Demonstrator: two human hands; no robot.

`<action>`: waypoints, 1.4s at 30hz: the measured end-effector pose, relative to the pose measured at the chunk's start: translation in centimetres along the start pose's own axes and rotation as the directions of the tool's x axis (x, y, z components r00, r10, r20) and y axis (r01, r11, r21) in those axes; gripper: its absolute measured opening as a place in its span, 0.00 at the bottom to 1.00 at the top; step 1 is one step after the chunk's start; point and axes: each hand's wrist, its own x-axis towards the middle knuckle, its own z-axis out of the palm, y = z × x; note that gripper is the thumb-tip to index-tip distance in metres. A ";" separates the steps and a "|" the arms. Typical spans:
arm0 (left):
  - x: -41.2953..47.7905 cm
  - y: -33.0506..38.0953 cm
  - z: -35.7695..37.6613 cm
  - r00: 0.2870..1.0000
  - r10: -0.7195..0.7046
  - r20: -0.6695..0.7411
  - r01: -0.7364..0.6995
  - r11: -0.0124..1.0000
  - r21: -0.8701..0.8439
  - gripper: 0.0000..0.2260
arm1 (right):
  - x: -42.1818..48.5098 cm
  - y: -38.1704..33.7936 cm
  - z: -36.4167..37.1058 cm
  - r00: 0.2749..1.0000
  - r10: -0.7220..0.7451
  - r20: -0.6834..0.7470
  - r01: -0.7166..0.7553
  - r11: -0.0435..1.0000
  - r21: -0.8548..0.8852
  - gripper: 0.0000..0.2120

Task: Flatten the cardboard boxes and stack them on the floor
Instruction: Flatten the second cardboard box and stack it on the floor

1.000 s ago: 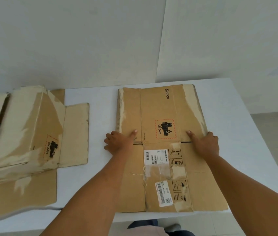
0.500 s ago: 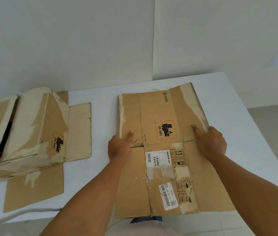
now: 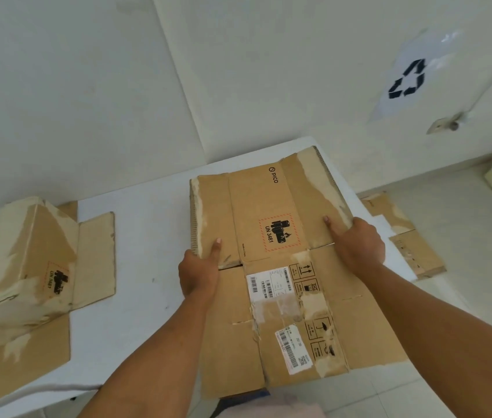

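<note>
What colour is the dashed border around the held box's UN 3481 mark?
Orange-red border on the box; head view shows it best.

Flattened box [image 3: 269,230]: brown corrugated cardboard, matt, top layer torn pale in strips; white paper labels [image 3: 264,286]. Table [image 3: 145,267]: smooth white, matt.

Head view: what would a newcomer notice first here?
First comes the flattened box in the middle, over the white table, gripped at its side edges by the left hand and the right hand. Next come the half-collapsed box at the table's left end and the recycling sign on the wall at upper right.
</note>
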 end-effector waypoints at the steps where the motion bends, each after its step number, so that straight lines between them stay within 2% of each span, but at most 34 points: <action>1: -1.1 0.7 0.7 1.000 0.012 0.002 -0.012 1.000 0.002 0.33 | 0.1 1.2 -1.2 1.000 0.006 -0.015 -0.006 1.000 0.006 0.37; 6: -7.4 4.5 4.8 0.997 0.062 0.043 -0.061 0.998 -0.017 0.33 | 1.0 7.5 -7.4 0.998 0.035 -0.058 -0.033 0.999 0.041 0.35; 18: -19.0 13.3 16.6 0.983 0.150 0.104 -0.146 0.988 -0.045 0.33 | 5.9 22.3 -18.4 0.982 0.107 -0.155 -0.104 0.994 0.030 0.35; 26: -21.7 18.3 24.8 0.970 0.203 0.138 -0.205 0.979 0.005 0.33 | 11.1 28.8 -21.5 0.969 0.171 -0.177 -0.167 0.985 0.037 0.34; 42: -24.4 29.1 42.0 0.975 0.102 0.199 -0.116 0.992 0.058 0.32 | 29.2 38.9 -25.1 0.972 0.216 -0.095 -0.222 0.973 -0.062 0.36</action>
